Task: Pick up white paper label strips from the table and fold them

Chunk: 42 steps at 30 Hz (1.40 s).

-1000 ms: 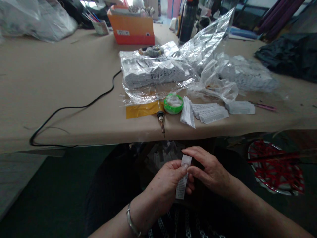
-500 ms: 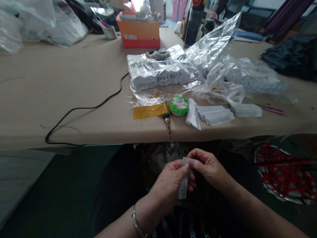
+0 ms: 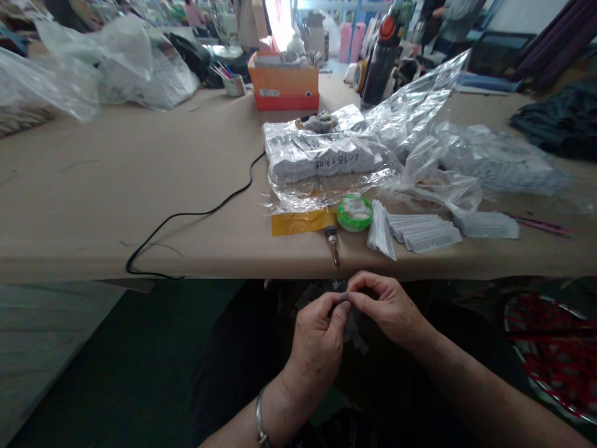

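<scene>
Far beyond the grip, left: orange box (image 3: pixel 285 87); pen cup (image 3: pixel 234 86) just left of it. Beyond, slightly right: bottle (image 3: pixel 377 78), upright; pink container (image 3: pixel 351 42) farther back. Far left: plastic bag (image 3: pixel 128 65). Far right: dark cloth (image 3: pixel 557 118). Right of grip: tray (image 3: pixel 532 382), red pieces (image 3: pixel 557 367) in it.

The hands (image 3: pixel 319 333) have neared the pointed tool (image 3: pixel 331 235); more of the strip (image 3: pixel 344 297) is hidden.

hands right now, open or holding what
Left hand: closed, holding a small strip.
Right hand: closed, pinching the same strip's end.
</scene>
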Motion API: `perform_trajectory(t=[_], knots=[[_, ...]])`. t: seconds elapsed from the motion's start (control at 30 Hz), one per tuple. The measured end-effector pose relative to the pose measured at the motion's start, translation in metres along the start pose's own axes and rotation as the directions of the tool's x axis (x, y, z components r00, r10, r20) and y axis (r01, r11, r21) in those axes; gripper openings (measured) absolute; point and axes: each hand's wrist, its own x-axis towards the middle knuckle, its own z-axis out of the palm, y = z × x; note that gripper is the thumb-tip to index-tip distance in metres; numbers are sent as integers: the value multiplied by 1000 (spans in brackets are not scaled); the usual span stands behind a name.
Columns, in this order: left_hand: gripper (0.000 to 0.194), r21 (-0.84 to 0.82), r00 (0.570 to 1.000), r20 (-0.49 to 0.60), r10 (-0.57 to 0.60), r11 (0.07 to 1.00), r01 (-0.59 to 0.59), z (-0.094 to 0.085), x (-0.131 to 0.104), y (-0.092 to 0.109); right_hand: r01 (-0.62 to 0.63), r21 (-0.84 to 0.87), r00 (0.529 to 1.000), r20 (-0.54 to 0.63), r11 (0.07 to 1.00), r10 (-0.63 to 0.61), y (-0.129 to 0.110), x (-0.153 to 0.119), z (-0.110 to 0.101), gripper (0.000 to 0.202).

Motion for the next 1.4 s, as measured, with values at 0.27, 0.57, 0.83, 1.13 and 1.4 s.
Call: perform_trajectory(t=[0.27, 0.57, 0.83, 1.13, 1.4], knots=[[15, 251, 973, -74, 220, 948, -195, -12, 15, 3, 49, -106, 998, -25, 993, -52, -13, 10, 3, 15], [15, 272, 948, -89, 304, 924, -271, -13, 19, 0, 175, -263, 978, -65, 949, -198, -11, 12, 2, 12], [14, 266, 947, -97, 306, 925, -271, -13, 25, -3, 218, -323, 962, -89, 921, -259, -9, 15, 3, 10], [13, 277, 943, -122, 310, 923, -267, -12, 32, 0, 229, -340, 955, -102, 912, -278, -7, 22, 2, 10], [13, 262, 938, -46, 342, 911, -319, -16, 16, -6, 403, -550, 878, 7, 731, -479, -11, -11, -15, 11]])
